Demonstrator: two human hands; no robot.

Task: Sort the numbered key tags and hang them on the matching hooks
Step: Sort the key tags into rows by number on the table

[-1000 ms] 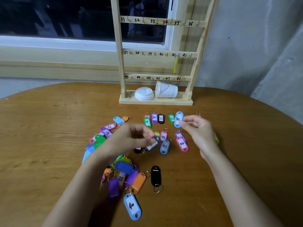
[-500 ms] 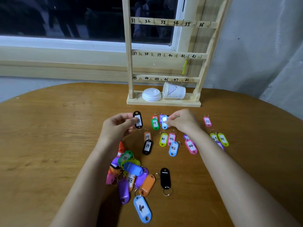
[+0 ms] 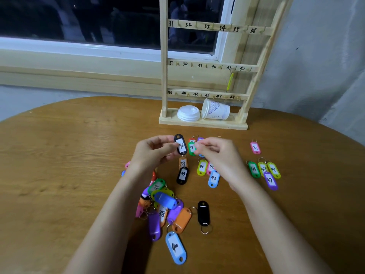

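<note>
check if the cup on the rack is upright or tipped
Tipped: the cup lies on its side on the rack base, mouth toward the white lids.

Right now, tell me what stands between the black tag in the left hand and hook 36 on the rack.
Nothing visible does. The left hand pinches the black plastic key tag; the hook marked 36, on the top rail of the wooden rack, is bare. The white paper cup and the hanging yellow tag sit lower.

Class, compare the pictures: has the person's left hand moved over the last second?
Yes. The left hand, pinching a black tag, has gone forward from the pile of tags, closer to the base of the wooden rack.
</note>
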